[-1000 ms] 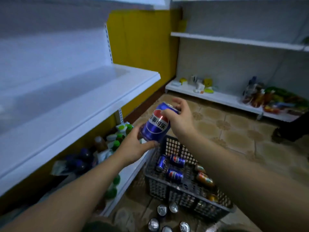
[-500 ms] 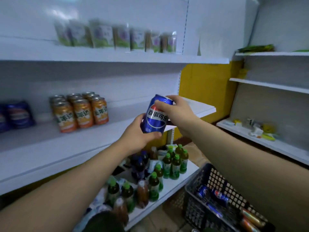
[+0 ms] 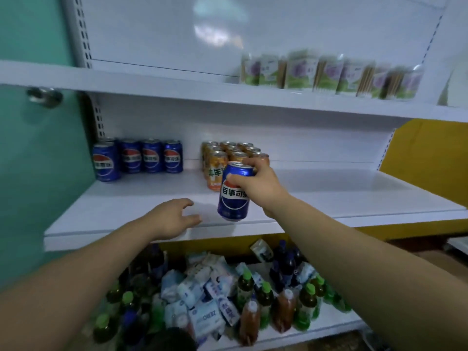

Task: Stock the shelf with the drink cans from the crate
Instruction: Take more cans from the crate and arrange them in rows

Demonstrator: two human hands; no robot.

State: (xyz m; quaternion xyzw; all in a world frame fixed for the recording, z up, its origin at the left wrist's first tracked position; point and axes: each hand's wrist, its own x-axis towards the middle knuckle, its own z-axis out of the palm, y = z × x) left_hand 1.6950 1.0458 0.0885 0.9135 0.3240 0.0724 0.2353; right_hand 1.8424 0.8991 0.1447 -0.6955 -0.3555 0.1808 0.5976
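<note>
One blue can [image 3: 235, 196] is gripped near its top by the right hand [image 3: 257, 184], fingers [image 3: 249, 162] curled round the rim. It's held upright over the near edge of the middle shelf [image 3: 342, 196]; whether it's actually touching down can't be told. The left hand [image 3: 172, 219] is kept just left of it, fingers loosely spread, nothing held. Four more blue cans [image 3: 138, 158] are lined up at the far left of that shelf. About nine orange cans [image 3: 217, 165] are packed in three rows right behind the held one, some hidden by the hand. Bottles [image 3: 263, 300] are piled on the bottom shelf [image 3: 329, 323], too jumbled to be counted.
</note>
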